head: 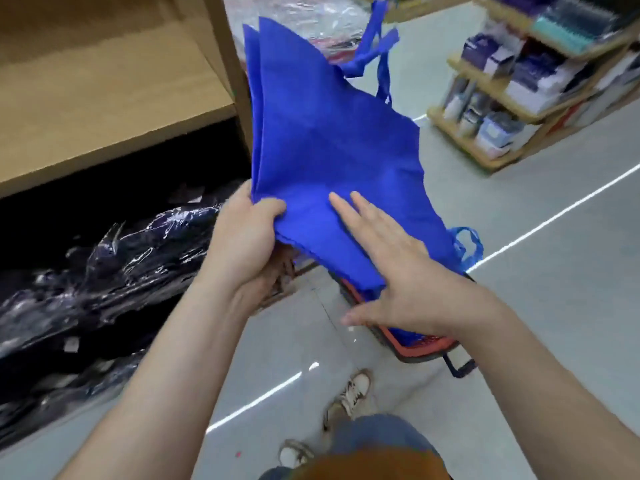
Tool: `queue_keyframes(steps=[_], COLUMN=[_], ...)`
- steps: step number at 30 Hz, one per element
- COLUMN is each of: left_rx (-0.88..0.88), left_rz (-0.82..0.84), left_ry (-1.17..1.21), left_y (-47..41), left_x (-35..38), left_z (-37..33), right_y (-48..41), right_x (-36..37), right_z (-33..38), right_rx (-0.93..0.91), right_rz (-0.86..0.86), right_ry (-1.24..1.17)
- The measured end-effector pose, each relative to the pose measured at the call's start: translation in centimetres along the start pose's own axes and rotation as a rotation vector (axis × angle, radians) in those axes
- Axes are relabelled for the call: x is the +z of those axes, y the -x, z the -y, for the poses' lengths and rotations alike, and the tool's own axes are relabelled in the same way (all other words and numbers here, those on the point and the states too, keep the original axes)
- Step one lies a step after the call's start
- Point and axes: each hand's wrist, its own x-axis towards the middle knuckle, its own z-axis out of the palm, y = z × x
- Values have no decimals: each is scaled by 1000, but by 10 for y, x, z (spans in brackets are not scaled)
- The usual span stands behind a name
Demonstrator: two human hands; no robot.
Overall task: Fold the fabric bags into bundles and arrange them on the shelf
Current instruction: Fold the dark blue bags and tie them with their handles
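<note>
Hands raised before wooden shelf (114, 95). Left hand (247, 233) grips near corner of blue fabric bags (325, 143), thumb curled over top. Right hand (398, 268) lies flat on them, fingers straight. Bags held in air above red basket (419, 348) on floor; handles trail far side.

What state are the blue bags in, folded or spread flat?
Spread flat, unfolded: the blue bags fan out full-size, handles dangling. The left hand grips a corner; the right hand lies flat on them.
</note>
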Motion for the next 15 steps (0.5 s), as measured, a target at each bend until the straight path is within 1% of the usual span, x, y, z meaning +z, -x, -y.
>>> queue_keyframes(steps=[1,3,4,6,7,9,11,12,13,14,15], left_rx=[4,21,29,94,140,224,237,206,168,148,159], left_rz=[-32,-87,-73,-15,9,-3,-5,-9,-40,-119,-248], left_ry=[15,89,128,132,80,-123,-390,-504,-585,-666,-775], left_y=[8,34,46,80,97,133,170,186,197,203,205], left_x=[-11,-44,-56,-96,-115,-145,-155,-155,-154,-155,-162], left_z=[-6,-18,-24,-33,-36,-34,-26,-22,-17,-12,-8], right_y=[-1,-2,-1,-3,-6,-19,-37,-45,-54,-60,-66], right_x=[13,32,34,40,42,47,55,61,68,74,81], right_z=[11,31,41,77,98,136,174,195,213,230,247], right_rx=[-31,-63,-40,-85,-109,-115,-105,-111,-126,-143,-159], right_rz=[-97,-283,-332,-398,-418,-412,-365,-334,-298,-261,-231], right_ry=[14,-89,-136,-213,-305,-568,-802,-885,-932,-957,-973])
